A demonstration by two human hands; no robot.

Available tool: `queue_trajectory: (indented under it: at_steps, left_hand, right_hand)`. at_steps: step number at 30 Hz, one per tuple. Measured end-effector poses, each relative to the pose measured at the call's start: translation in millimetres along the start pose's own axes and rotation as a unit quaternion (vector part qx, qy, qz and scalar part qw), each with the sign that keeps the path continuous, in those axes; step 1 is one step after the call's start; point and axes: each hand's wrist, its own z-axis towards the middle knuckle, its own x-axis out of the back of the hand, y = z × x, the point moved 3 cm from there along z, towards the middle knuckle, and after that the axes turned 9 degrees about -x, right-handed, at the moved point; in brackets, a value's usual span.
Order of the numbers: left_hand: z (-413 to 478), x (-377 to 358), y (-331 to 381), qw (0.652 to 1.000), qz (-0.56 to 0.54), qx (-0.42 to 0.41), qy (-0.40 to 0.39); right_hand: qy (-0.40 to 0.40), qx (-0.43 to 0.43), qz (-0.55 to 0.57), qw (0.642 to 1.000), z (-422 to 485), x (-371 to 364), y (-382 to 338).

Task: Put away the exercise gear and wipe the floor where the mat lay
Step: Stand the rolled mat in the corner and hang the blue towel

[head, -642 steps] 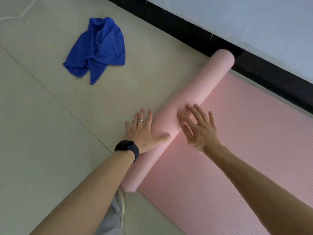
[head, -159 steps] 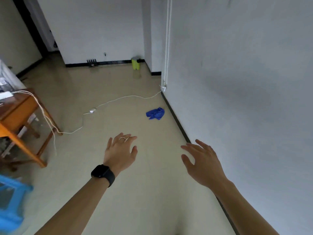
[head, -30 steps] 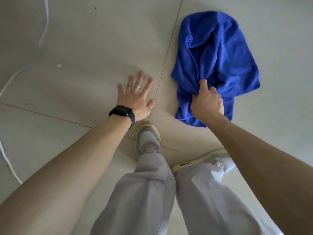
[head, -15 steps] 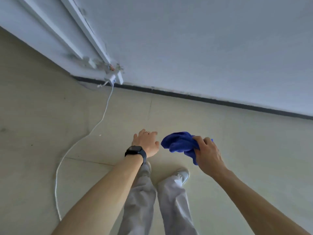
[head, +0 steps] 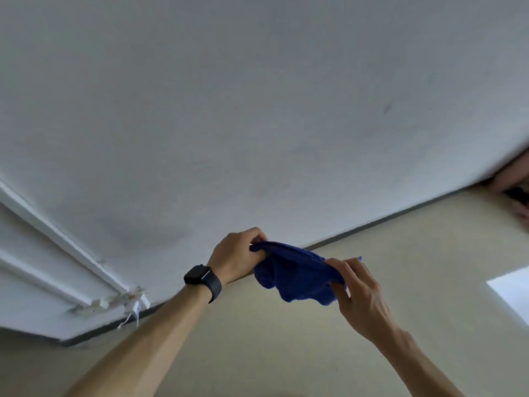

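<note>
A blue cloth (head: 294, 275) hangs in the air between both hands, in front of the white wall. My left hand (head: 237, 255), with a black watch on the wrist, pinches its left edge. My right hand (head: 359, 290) grips its right side, and the cloth sags in a bunch between them. At the far right edge, against the wall, a blurred pink shape (head: 515, 184) may be the rolled mat; I cannot tell for sure.
The white wall (head: 257, 110) fills most of the view, with a dark baseboard (head: 386, 223) meeting the beige floor (head: 286, 353). White conduit strips and a socket with a cable (head: 134, 303) sit low on the left. A bright light patch (head: 512, 293) lies on the floor at right.
The cloth has been lifted off the floor by my right hand. My left hand has now taken hold of its other edge, and the view has tilted up toward the wall.
</note>
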Motion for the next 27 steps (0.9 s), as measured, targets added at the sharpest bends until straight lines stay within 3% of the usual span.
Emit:
queue_trajectory:
  at_steps: [6,10,12,14,17,19,23,27]
  left_hand:
    - [22,15,111,0.983,0.047,-0.148,-0.097]
    - [39,6,189,0.967,0.069,-0.234,-0.072]
    - [44,-1,225,0.958,0.070,-0.272,-0.052]
    - [48,-14,257,0.946,0.083,-0.307,-0.061]
    - [51,-29,293,0.936,0.094,-0.335,-0.060]
    - [54,-35,305,0.942,0.069,-0.321,-0.060]
    - [56,-46,293,0.961,0.051,-0.233,-0.136]
    - [57,-49,305,0.972,-0.029,-0.219,-0.084]
  right_hand:
    - [0.054,-0.251,0.007,0.967,-40,64,34]
    - [-0.024,-0.348,-0.092,0.933,-43,94,45]
    - [-0.033,-0.329,-0.016,0.944,-34,116,35]
    - [0.011,-0.271,0.081,0.959,-20,146,19]
    - [0.073,-0.238,0.180,0.952,-8,185,13]
    - [0.094,-0.227,0.177,0.953,-9,207,21]
    - [0.143,-0.215,0.125,0.958,-25,251,46]
    - [0.123,-0.266,0.076,0.953,-46,272,82]
